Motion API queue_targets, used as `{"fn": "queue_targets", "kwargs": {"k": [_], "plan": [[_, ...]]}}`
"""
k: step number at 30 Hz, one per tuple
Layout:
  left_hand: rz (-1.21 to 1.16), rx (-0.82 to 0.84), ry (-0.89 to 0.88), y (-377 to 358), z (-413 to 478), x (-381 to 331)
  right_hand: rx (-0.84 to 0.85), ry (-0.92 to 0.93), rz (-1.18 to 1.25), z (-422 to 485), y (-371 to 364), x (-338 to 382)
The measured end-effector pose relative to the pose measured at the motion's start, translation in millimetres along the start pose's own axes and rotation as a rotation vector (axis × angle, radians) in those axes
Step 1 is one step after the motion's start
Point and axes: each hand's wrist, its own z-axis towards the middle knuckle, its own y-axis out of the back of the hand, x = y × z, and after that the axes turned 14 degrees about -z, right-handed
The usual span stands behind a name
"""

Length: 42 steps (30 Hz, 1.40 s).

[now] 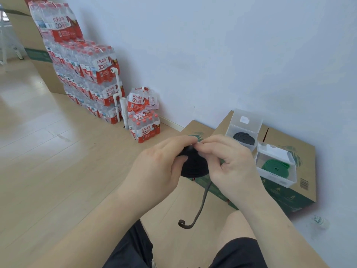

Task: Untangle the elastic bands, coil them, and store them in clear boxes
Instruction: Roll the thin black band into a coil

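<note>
Two black bands (pixel 193 165) (pixel 245 138), one green band (pixel 275 166), two clear boxes (pixel 247 120) (pixel 278 180), two hands (pixel 154 171) (pixel 231 167).

Both hands were raised together above the pale wooden floor (pixel 48 151). The left hand (pixel 158 165) held a flat black coiled elastic band (pixel 195 166), thumb against its side and fingers curled over its top edge. The right hand (pixel 229 161) pinched the same coil at the top. A loose black tail (pixel 201 204) hung below the coil, its end curled. Beyond, on brown cardboard cartons (pixel 307 151), stood two open clear plastic boxes. The farther box (pixel 247 124) contained a second black band (pixel 245 137), coiled; the nearer box (pixel 278 178) contained a green band (pixel 274 165). Shrink-wrapped packs of water bottles (pixel 87 74) were stacked against the white wall (pixel 212 55).
</note>
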Motion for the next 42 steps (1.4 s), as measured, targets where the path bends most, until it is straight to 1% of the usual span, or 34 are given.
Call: {"fn": "queue_targets", "kwargs": {"k": [4, 6, 8, 9, 10, 13, 15, 16, 17, 20, 22, 24, 26, 28, 30, 31, 33, 34, 36, 40, 42], "plan": [[-0.304, -0.162, 0.259, 0, -1, -2, 0.02, -0.266, 0.149, -9, 5, 0], [-0.397, -0.238, 0.32, -1, -2, -2, 0.051, -0.293, 0.202, -15, 2, 0], [-0.447, -0.264, 0.344, -3, -3, 1, 0.057, -0.267, 0.188, -18, 1, 1], [-0.437, -0.244, 0.343, -4, -5, 2, 0.054, -0.242, 0.159, -17, 1, 1], [-0.377, -0.209, 0.324, -4, -7, 3, 0.051, -0.206, 0.119, -15, 1, 0], [-0.047, -0.097, 0.157, -4, -10, 8, 0.079, -0.023, -0.053, -12, 3, -2], [-0.001, -0.045, 0.091, -4, -9, 8, 0.112, 0.061, -0.134, -9, 4, 1], [-0.026, -0.044, 0.085, -4, -8, 6, 0.106, 0.045, -0.129, -8, 4, 2], [-0.074, -0.065, 0.11, -4, -7, 5, 0.088, -0.021, -0.087, -8, 5, 3], [-0.341, -0.206, 0.315, -3, -7, 2, 0.042, -0.303, 0.165, -9, 7, 4], [-0.522, -0.312, 0.395, -5, -7, 1, 0.058, -0.375, 0.269, -12, 5, 5], [-0.625, -0.366, 0.433, -8, -6, 2, 0.067, -0.411, 0.349, -15, -1, 6], [-0.601, -0.341, 0.468, -10, -7, 4, 0.06, -0.394, 0.323, -14, -1, 7], [-0.425, -0.27, 0.459, -10, -9, 9, 0.067, -0.276, 0.199, -10, 2, 6], [-0.224, -0.191, 0.358, -7, -9, 9, 0.085, -0.148, 0.099, -5, 4, 4], [-0.174, -0.152, 0.285, -6, -9, 8, 0.103, -0.121, 0.072, -2, 4, 4], [-0.142, -0.071, 0.168, -5, -5, 5, 0.12, -0.09, 0.032, 2, 5, 4], [-0.141, -0.051, 0.15, -4, -4, 3, 0.123, -0.079, 0.024, 3, 5, 5], [-0.179, -0.071, 0.175, -3, -3, 2, 0.132, -0.127, 0.061, 2, 6, 4], [-0.266, -0.146, 0.203, 0, -6, 0, 0.191, -0.332, 0.216, -2, 12, 2], [-0.29, -0.167, 0.23, 0, -8, 1, 0.216, -0.343, 0.237, -3, 15, 2]]}}
